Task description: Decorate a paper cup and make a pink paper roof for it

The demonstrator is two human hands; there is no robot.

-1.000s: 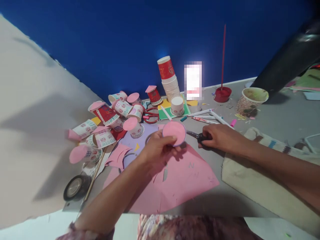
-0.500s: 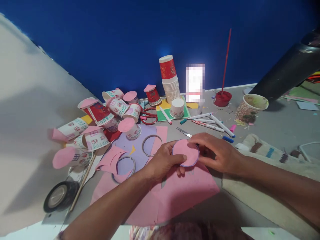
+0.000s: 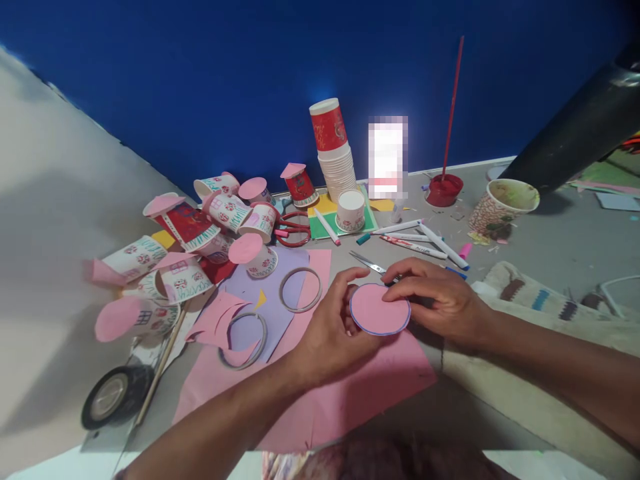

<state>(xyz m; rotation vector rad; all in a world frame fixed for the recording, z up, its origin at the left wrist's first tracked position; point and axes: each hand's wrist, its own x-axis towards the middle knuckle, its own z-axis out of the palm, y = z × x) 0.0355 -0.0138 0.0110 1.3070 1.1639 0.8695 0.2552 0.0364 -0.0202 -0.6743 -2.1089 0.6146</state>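
Observation:
A round pink paper disc [image 3: 379,310] with a blue drawn outline is held between both hands above a large pink paper sheet [image 3: 345,393]. My left hand [image 3: 330,330] grips its left edge with thumb raised. My right hand [image 3: 435,300] pinches its right and top edge. Small scissors [image 3: 369,263] lie on the table just behind the disc, beside my right fingers. Two tape rings [image 3: 299,289] lie left of my left hand on purple paper.
Several paper cups with pink lids [image 3: 215,220] are piled at the left. A cup stack [image 3: 334,157], markers [image 3: 425,240], red scissors [image 3: 293,230], a red dish with a stick [image 3: 443,189], a patterned cup [image 3: 503,207] and a black tape roll [image 3: 113,395] surround the work.
My right hand left the scissors on the table and came to the pink disc. Both hands lowered the disc toward the pink sheet and now hold it together.

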